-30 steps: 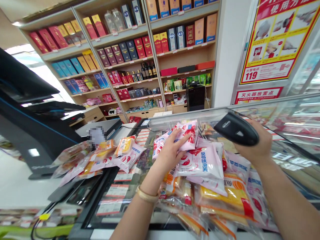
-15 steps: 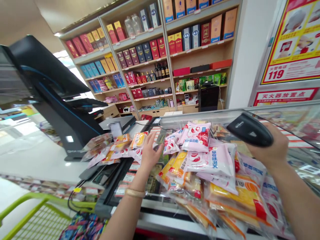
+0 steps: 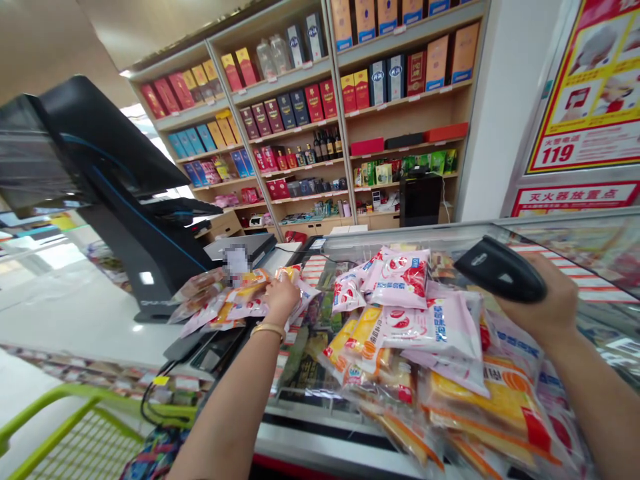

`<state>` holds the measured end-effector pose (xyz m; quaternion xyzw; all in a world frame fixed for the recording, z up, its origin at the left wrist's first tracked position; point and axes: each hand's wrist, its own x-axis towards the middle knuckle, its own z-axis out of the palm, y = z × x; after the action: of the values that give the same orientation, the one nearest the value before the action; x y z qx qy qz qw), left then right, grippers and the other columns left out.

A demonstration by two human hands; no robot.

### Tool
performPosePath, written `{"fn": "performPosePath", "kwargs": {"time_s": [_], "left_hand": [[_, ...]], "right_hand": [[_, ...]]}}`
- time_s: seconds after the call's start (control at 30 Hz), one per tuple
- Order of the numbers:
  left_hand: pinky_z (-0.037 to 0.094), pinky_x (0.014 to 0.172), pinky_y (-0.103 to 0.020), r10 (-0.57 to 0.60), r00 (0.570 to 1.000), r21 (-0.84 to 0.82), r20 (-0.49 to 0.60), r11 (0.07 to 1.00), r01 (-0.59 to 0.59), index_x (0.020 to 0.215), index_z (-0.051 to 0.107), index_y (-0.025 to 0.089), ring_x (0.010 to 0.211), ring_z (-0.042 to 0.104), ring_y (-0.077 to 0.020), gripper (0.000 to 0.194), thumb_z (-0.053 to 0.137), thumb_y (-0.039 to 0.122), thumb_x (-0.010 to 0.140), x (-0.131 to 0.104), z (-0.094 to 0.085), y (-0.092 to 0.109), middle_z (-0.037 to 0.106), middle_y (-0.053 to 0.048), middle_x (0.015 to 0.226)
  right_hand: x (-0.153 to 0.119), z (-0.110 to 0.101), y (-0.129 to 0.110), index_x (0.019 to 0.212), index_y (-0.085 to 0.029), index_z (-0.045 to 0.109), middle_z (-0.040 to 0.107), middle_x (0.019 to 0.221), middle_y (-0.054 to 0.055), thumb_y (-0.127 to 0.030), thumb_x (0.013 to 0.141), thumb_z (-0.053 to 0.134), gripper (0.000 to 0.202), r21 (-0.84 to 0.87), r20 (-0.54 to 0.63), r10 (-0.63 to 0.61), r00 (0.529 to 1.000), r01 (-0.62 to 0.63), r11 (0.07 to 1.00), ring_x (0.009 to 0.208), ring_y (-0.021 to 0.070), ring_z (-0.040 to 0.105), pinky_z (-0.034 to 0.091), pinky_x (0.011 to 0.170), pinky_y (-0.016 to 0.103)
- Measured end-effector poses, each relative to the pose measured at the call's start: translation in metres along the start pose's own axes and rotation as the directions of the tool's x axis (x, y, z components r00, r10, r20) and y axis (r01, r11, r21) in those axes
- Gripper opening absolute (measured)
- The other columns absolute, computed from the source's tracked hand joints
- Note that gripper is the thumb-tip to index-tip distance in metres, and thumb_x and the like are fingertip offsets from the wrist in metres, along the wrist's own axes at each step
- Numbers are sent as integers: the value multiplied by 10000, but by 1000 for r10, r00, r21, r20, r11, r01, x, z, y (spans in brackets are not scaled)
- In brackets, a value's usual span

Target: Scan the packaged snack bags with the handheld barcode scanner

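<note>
A shop counter with a glass top (image 3: 300,373) runs across the view, backed at twelve o'clock by wooden shelves (image 3: 320,127) of boxed goods and bottles. At nine o'clock a black till screen (image 3: 90,173) stands on its slanted post. A fire-safety poster (image 3: 595,93) hangs at two o'clock, and a green trolley frame (image 3: 60,420) shows at seven o'clock.

The left hand (image 3: 281,295) reaches to about eleven o'clock of the counter and closes its fingers on a snack packet (image 3: 295,288) at the near edge of a small heap of packets (image 3: 220,300) lying just beside the till's foot. A gold bracelet (image 3: 269,329) sits on that wrist.

The right hand (image 3: 545,303), at three o'clock, grips a black barcode scanner (image 3: 500,270) held above a large pile of pink and yellow packets (image 3: 430,353), which spreads from the centre to five o'clock.
</note>
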<state>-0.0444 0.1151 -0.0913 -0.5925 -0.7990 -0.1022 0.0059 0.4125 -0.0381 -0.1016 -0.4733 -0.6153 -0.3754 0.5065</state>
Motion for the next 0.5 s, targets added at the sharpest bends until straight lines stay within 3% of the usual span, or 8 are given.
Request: {"fn": "performPosePath", "kwargs": {"time_s": [0.13,0.27,0.43,0.5], "left_hand": [[542,1049,-539,13,1000,-44,-5,999,-13,1408,614,67,1327,652,-412,465,470,154,974,1,-2,-1,661,-318,1394],[540,1037,-558,18,999,-151,-30,988,-22,1232,696,23,1228,715,-425,400,408,96,962,0,-9,-6,733,-344,1223],[559,1010,-534,14,992,-404,-123,913,-63,984,748,108,1179,734,-430,271,497,203,947,3,-26,-18,787,-279,1035],[593,967,-480,9,987,-535,-159,839,-94,950,746,141,1154,750,-390,330,452,284,995,-1,-30,-19,800,-224,996]], "right_hand": [[1,-2,-2,980,-235,640,712,864,49,-424,838,711,247,5,5,-15,1000,14,1000,768,238,704,554,664,330],[2,-2,-3,984,-231,641,713,868,49,-412,829,724,253,20,-13,-26,1000,27,999,768,234,707,560,662,325],[3,-2,-5,986,-229,640,709,869,47,-391,815,732,253,39,-20,-28,999,29,999,770,230,710,567,657,317],[5,-3,-7,999,-228,643,711,878,47,-367,818,724,242,50,-18,-30,999,31,998,776,228,712,572,667,318]]}}
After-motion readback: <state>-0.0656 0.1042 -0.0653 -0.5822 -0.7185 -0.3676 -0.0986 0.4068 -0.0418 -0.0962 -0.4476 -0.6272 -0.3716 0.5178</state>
